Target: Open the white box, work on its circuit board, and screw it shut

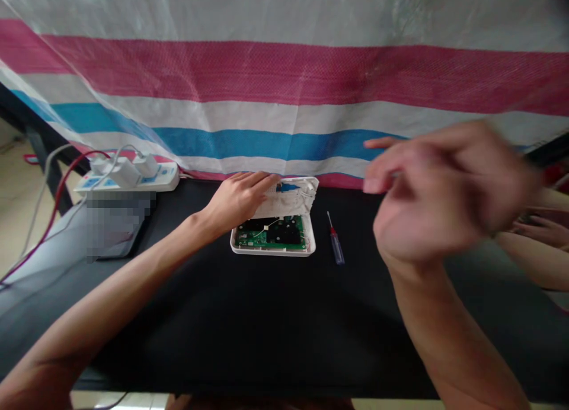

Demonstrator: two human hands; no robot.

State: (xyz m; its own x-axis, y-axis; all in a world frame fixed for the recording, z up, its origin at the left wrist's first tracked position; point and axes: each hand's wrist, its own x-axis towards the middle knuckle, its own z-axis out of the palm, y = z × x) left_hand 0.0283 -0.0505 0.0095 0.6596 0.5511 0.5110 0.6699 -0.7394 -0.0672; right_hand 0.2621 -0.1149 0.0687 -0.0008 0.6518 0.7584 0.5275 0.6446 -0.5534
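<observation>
On the black table lies an opened white electronic device; its lower shell (275, 253) holds a green circuit board (291, 243) with black areas and a thin cable. A white inner panel or cover (287, 205), with a blue piece on it, stands tilted up at the back of the shell. My left hand (242, 194) is closed over the cover's left upper edge, its fingertips hidden in part. To the right, my right hand (435, 191) is raised off the table, fingers bent and smeared by motion. A screwdriver (336, 247) with a purple handle lies between device and right hand.
A white power strip (166, 176) with plugs and cables sits at the back left, near a dark flat object (120, 238) partly pixelated. A striped plastic sheet (284, 72) hangs behind the table. Another person's hand (544, 226) and forearm show at the right edge.
</observation>
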